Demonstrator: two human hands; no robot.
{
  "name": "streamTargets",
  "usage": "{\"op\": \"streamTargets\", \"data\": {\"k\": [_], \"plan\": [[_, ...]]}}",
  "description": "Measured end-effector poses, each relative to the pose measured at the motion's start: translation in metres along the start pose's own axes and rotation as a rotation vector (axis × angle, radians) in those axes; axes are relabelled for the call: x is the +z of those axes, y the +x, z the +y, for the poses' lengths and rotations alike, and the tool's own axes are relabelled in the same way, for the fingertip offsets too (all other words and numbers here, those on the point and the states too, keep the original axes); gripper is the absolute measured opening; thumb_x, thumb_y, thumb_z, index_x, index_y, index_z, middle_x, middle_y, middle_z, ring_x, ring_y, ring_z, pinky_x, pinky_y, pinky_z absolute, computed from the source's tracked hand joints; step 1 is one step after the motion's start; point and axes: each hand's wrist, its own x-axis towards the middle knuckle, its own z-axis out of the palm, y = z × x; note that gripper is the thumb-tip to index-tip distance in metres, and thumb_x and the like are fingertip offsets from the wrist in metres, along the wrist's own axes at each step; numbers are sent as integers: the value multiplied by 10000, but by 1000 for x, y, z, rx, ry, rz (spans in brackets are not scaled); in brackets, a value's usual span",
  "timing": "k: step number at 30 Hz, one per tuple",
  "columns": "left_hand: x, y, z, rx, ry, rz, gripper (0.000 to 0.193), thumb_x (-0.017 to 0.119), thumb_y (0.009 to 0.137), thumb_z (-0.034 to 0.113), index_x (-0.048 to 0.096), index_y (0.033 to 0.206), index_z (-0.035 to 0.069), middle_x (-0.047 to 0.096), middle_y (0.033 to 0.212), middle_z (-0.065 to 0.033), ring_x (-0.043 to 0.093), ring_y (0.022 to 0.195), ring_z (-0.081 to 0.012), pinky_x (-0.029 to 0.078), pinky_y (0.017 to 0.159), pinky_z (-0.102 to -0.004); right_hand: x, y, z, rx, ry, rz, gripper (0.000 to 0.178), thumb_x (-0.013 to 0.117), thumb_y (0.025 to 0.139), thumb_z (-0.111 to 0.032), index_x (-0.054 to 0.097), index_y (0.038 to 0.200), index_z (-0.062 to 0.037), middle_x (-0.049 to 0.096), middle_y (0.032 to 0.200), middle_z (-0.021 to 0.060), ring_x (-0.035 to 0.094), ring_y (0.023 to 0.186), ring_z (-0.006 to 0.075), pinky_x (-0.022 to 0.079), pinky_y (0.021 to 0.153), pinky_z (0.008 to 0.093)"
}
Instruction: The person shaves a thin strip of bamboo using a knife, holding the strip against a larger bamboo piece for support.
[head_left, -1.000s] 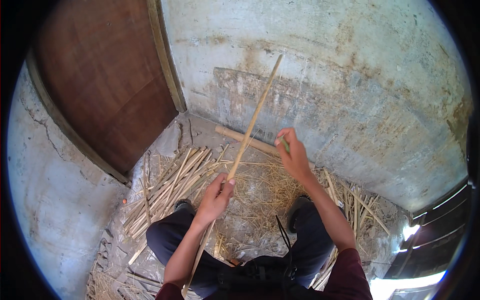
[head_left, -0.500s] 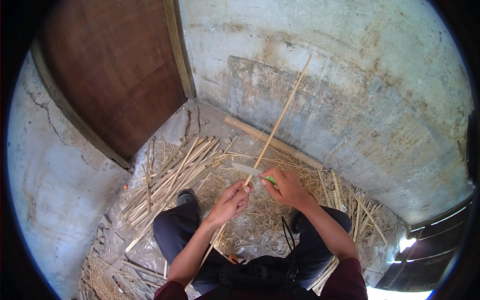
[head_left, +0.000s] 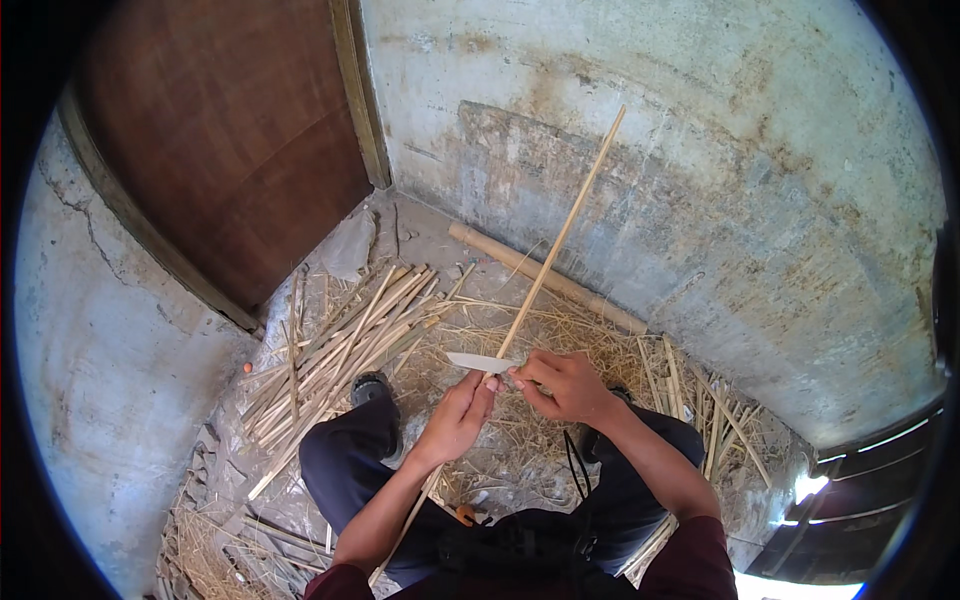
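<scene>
A long, thin bamboo strip [head_left: 563,235] slants from my lap up toward the far wall. My left hand [head_left: 458,418] is closed around it, thumb on top, low in front of my knees. In my right hand [head_left: 570,388] is a knife [head_left: 478,361], its pale blade pointing left. The blade lies across the strip just beyond my left thumb. Right-hand fingers cover the knife's handle, and the two hands almost meet.
Split bamboo strips [head_left: 345,345] lie heaped at left, with more strips [head_left: 722,418] at right. Shavings [head_left: 520,445] cover the floor between my legs. A bamboo pole [head_left: 590,298] rests along the wall [head_left: 700,230]. A plastic bag [head_left: 350,246] sits by the brown door [head_left: 220,150].
My right hand has drawn the knife down the strip toward my left hand. The blade's angle has turned slightly, and the green handle is now covered.
</scene>
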Motion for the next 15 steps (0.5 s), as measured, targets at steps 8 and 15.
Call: {"op": "streamTargets", "data": {"k": [8,15], "plan": [[-5,-11,11,3,205,70,190,482,1164,165,589,1178,8,564,737,-123,576,643,-245,477,653,-406,-8,2,4,115,83,-3,113,739,964,-64,735,1076,-68,712,888,66,686,630,249,504,537,370],[-12,-20,19,-25,283,99,183,487,1161,168,602,1147,25,571,697,-147,603,608,-304,479,627,-440,-18,0,18,188,99,52,41,724,1005,-56,693,1002,-29,664,802,122,656,618,269,474,555,388]]}}
